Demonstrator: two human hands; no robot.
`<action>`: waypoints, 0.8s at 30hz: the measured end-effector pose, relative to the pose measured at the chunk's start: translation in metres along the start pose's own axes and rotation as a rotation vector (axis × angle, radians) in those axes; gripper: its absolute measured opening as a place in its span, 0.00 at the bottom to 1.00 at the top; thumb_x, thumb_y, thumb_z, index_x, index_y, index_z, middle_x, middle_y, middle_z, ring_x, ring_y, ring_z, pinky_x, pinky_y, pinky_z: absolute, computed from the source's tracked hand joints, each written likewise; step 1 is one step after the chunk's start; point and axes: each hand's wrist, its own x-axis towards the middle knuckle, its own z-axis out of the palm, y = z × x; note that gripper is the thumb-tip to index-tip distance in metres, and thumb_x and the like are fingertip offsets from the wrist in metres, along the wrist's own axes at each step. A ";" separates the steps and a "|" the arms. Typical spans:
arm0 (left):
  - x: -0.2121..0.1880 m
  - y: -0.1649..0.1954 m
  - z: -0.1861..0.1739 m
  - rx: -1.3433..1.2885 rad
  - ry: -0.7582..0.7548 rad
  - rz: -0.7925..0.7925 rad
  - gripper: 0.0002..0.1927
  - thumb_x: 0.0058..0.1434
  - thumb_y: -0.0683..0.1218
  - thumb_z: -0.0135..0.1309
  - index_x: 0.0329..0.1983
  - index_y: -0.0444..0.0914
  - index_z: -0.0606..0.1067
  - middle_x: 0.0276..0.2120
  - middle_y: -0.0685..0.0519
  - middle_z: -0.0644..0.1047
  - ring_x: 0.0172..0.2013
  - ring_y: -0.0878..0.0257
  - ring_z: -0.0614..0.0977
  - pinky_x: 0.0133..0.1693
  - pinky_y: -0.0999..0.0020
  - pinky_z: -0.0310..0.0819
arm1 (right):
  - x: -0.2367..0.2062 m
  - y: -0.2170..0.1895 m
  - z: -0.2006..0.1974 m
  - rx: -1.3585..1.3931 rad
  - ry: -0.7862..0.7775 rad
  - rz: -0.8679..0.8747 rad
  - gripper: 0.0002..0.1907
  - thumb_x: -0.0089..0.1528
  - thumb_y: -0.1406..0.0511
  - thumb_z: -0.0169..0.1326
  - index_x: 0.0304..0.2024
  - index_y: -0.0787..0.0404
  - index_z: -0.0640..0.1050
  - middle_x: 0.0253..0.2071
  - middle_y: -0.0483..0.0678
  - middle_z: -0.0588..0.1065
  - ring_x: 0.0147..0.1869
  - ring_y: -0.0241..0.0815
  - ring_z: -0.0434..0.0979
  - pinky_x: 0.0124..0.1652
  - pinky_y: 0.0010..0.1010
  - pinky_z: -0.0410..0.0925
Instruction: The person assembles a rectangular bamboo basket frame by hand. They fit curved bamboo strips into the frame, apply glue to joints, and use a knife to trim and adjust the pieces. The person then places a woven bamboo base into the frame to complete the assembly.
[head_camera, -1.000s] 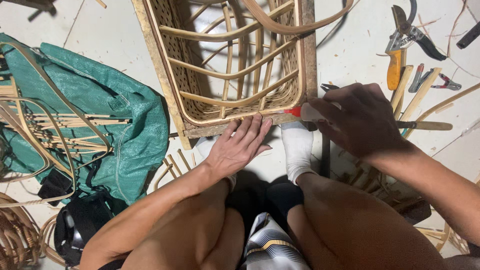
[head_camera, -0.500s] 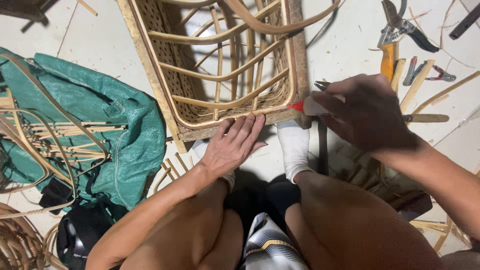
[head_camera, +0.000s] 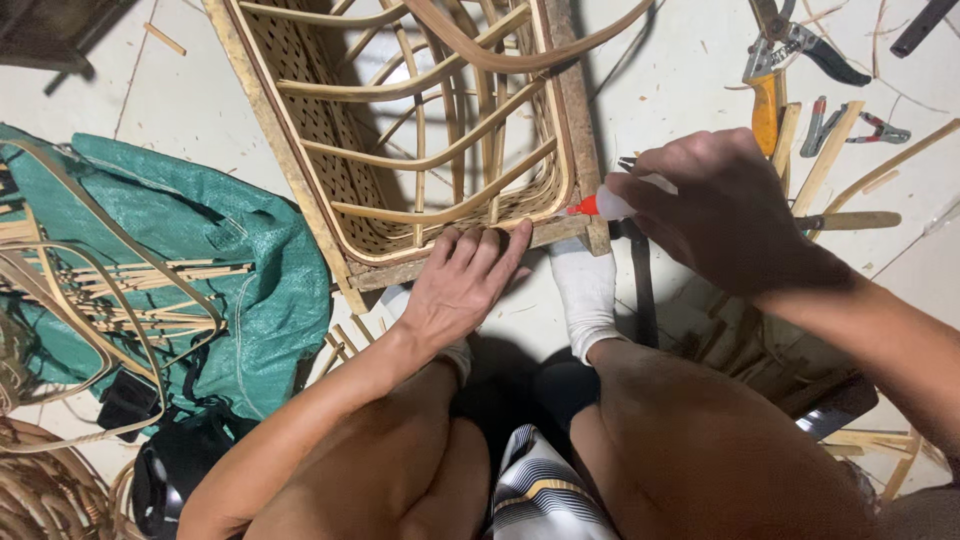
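The left hand lies flat, fingers together, pressing the near rim of the rattan frame on the floor, while the right hand is clamped around a small white glue bottle whose red nozzle touches that rim's right corner.

Small white glue bottle w/ red nozzle, in right hand, green woven sack left
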 end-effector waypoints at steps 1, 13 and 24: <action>0.000 0.000 -0.001 0.004 -0.009 0.003 0.32 0.73 0.54 0.52 0.74 0.35 0.62 0.46 0.47 0.75 0.48 0.54 0.74 0.54 0.56 0.68 | 0.000 0.002 0.000 0.005 0.061 -0.006 0.13 0.65 0.57 0.62 0.48 0.52 0.77 0.36 0.44 0.77 0.36 0.44 0.77 0.36 0.43 0.66; -0.002 -0.005 -0.006 -0.051 -0.090 0.036 0.35 0.63 0.39 0.50 0.75 0.35 0.60 0.48 0.45 0.72 0.45 0.53 0.72 0.52 0.57 0.68 | 0.010 0.097 0.114 1.034 0.578 0.386 0.17 0.74 0.72 0.58 0.60 0.71 0.67 0.56 0.61 0.74 0.62 0.49 0.77 0.63 0.40 0.74; -0.006 -0.004 -0.008 -0.065 -0.132 0.037 0.38 0.60 0.37 0.51 0.76 0.34 0.59 0.39 0.49 0.68 0.40 0.54 0.69 0.49 0.56 0.68 | 0.041 0.103 0.158 0.670 0.675 0.388 0.28 0.66 0.73 0.66 0.63 0.75 0.67 0.57 0.66 0.73 0.59 0.55 0.78 0.54 0.39 0.75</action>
